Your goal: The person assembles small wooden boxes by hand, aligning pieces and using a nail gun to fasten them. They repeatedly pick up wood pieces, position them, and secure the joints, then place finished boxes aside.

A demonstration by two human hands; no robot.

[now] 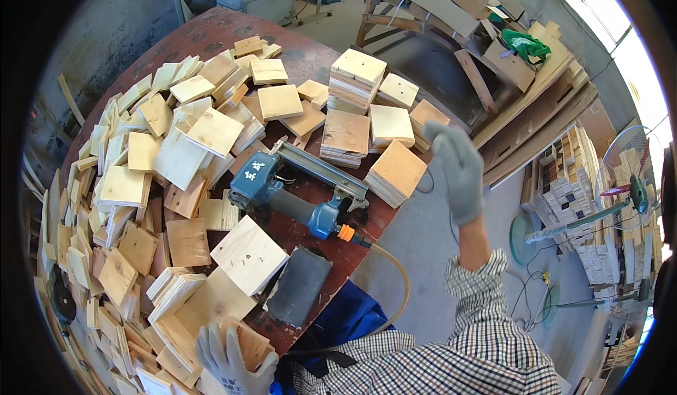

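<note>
Head view: gloved left hand (229, 361) grips a wooden square (247, 344) at the table (211, 32) edge; right hand (458, 171) raised, open, empty. Nail gun (300, 192) lies between.

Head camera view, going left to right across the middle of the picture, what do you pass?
Heap of loose wooden squares → blue nail gun → stacked wooden squares → raised right hand in a grey glove → standing fan.

A blue nail gun (282, 190) lies on the tabletop (211, 32); a green fan (627, 190) stands by stacked timber (564, 176)
</note>
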